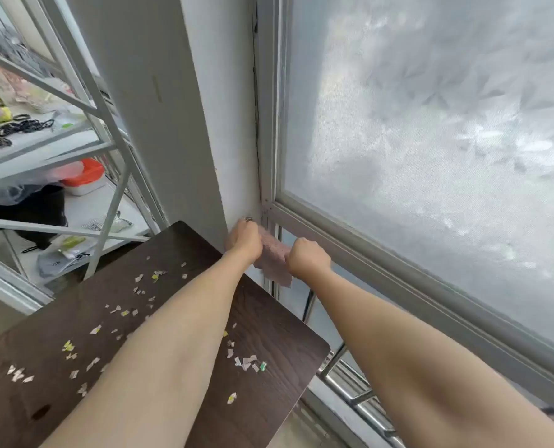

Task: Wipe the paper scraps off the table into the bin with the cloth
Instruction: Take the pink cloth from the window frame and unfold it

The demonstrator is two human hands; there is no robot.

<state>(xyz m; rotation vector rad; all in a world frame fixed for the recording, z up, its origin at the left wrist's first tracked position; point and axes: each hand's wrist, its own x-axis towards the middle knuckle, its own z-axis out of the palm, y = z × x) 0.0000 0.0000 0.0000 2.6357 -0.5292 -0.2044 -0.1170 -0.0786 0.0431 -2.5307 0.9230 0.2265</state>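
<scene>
A pink cloth (273, 258) hangs past the far right edge of the dark wooden table (269, 321), close to the window frame. My left hand (245, 237) grips its upper left part and my right hand (306, 257) grips its right side, both fists closed on it. Several white and yellow paper scraps (133, 302) lie scattered over the tabletop, with a small cluster (248, 362) near the right edge. My left forearm crosses above the table and hides some scraps. No bin shows in view.
A frosted window (430, 140) with a grey frame fills the right. A white wall column (185, 124) stands behind the table. White metal shelving (75, 150) with bags, cables and an orange-lidded box stands at the left. A metal rail (356, 392) runs below the window.
</scene>
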